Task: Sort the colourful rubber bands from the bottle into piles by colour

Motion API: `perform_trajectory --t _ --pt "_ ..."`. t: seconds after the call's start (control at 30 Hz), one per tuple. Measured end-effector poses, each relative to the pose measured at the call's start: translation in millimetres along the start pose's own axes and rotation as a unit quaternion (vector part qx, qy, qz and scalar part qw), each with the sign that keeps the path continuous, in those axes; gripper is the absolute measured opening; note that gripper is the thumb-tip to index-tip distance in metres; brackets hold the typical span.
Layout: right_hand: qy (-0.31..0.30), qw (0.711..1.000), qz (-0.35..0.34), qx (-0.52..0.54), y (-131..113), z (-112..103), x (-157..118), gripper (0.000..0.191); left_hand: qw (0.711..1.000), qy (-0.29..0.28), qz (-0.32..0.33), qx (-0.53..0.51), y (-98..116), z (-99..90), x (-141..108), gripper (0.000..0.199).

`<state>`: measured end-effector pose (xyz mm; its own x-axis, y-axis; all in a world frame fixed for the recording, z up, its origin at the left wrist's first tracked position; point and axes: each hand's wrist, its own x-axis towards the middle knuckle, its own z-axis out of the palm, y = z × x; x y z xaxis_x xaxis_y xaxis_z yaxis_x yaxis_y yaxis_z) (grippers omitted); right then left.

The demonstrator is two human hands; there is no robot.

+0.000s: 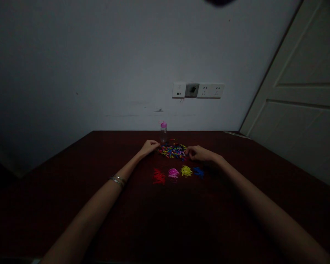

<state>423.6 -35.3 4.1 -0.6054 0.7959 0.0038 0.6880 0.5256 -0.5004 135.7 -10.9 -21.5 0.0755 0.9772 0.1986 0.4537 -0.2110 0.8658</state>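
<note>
A mixed pile of small colourful bands [172, 151] lies on the dark red table [165, 220]. At its left edge is my left hand [149, 147], fingers pinched together; anything between the fingertips is too small to make out. My right hand [197, 153] touches the pile's right edge with curled fingers, and what they hold, if anything, is hidden. Nearer to me four single-colour heaps form a row: red bands [158, 176], pink bands [173, 173], yellow bands [186, 171] and blue bands [198, 172].
Behind the pile stands a clear bottle [163, 135] with a pink top. The table's far edge meets a pale wall [126, 66] with a row of sockets [210, 91]. A white panelled door [299, 91] is at the right.
</note>
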Motion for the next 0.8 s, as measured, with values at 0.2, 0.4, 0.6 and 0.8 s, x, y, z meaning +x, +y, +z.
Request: perform_trajectory --t 0.2,0.4,0.6,0.8 --pt "0.029 0.997 -0.051 0.041 -23.7 -2.3 -4.7 0.028 0.995 -0.079 0.055 0.037 24.8 -5.7 -0.3 0.021" --pt "0.055 0.986 -0.133 0.089 -73.9 22.0 -5.2 0.028 0.982 -0.156 0.081 0.063 30.7 -1.8 -5.1 0.02" --pt "0.021 0.979 -0.189 0.066 -109.0 59.5 -8.0 0.033 0.979 -0.165 0.092 0.072 28.3 1.2 -5.6 0.016" --pt "-0.006 0.972 -0.217 0.093 -115.3 56.3 -12.1 0.033 0.967 -0.198 0.116 0.108 27.7 2.3 -10.0 0.017"
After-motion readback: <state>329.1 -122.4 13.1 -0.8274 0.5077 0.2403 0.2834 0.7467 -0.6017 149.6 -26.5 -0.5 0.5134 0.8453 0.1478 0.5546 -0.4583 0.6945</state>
